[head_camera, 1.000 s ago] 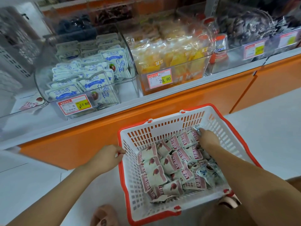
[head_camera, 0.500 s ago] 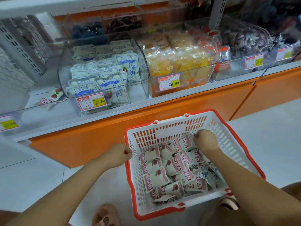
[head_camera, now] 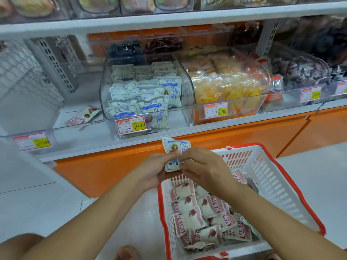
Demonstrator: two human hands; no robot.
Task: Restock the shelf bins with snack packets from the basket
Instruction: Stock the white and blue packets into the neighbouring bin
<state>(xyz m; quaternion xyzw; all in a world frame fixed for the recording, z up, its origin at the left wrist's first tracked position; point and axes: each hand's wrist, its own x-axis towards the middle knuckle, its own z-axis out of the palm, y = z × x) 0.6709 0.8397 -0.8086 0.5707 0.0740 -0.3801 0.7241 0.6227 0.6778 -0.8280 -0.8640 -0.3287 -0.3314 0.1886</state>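
Raised from basket (head_camera: pixel 272 177): blue packets (head_camera: pixel 175 147); pink packets (head_camera: pixel 189 218) stay.

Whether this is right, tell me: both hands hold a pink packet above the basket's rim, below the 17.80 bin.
Wrong in one respect. The head view shows the left hand and right hand holding a blue-and-white packet, not a pink one. It is above the basket rim, below the 17.80 bin.

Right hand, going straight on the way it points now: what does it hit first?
Most likely the left hand: the right hand points left and slightly up, and both pinch the same blue-and-white packet between them. Depth between the hands is hard to judge.
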